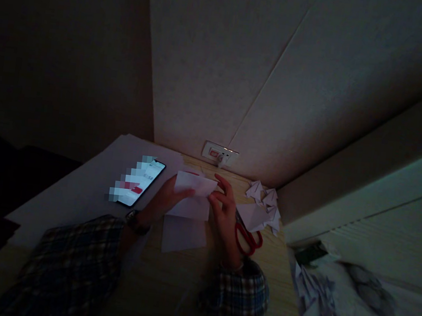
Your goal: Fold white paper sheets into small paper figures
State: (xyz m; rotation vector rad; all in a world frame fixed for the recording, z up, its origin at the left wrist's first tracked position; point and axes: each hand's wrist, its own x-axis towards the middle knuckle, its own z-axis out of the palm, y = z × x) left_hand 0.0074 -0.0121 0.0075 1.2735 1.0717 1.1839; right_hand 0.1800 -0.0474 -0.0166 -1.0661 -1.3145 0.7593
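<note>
A small white piece of paper (pixel 195 183) is held up between my two hands above the table. My left hand (pixel 167 193) grips its left side, with the thumb across the front. At its right edge, my right hand (pixel 224 204) pinches the paper between thumb and fingers. Below lie more white sheets, one of them a paper square (pixel 183 235) on the wood. Scissors with red handles (pixel 248 240) rest just right of my right wrist, partly under a loose sheet of paper (pixel 253 216).
A lit phone (pixel 142 183) lies on large white sheets (pixel 78 199) at the left. Folded paper shapes (pixel 263 194) sit at the table's back right corner. A wall socket (pixel 220 154) holds a plug. Many folded papers (pixel 321 305) lie lower, beyond the table's right edge.
</note>
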